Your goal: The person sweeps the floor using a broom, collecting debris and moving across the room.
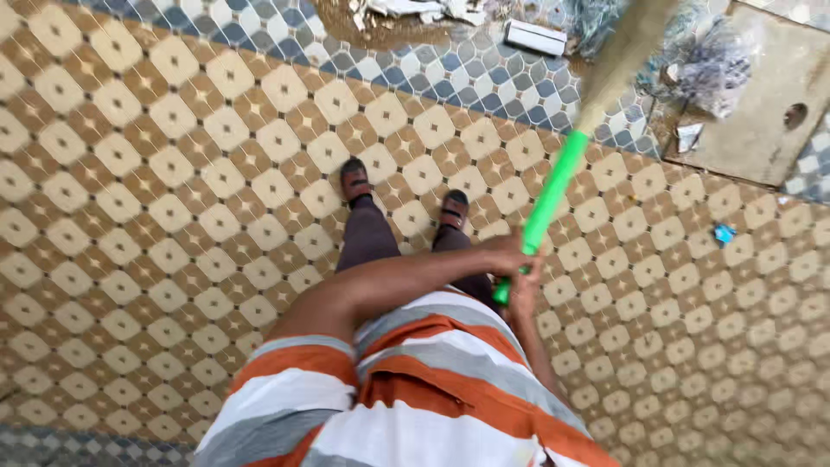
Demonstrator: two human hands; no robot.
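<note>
Sandals point(355, 179) stand on the patterned tile floor point(130, 216). Left hand point(504, 252) wraps tight around the green broom handle point(543, 210); right hand point(522, 294) grips just below at six o'clock. Bristles point(622, 52) sweep at one o'clock, near a concrete slab point(765, 95).

Worn on the head, looking steeply down past a striped shirt point(406, 389) to sandalled feet point(356, 180) and patterned tiled floor point(156, 216). Close to the torso near, floor farther off. Tilted toward rubble point(406, 13) at far edge. Single view only.
</note>
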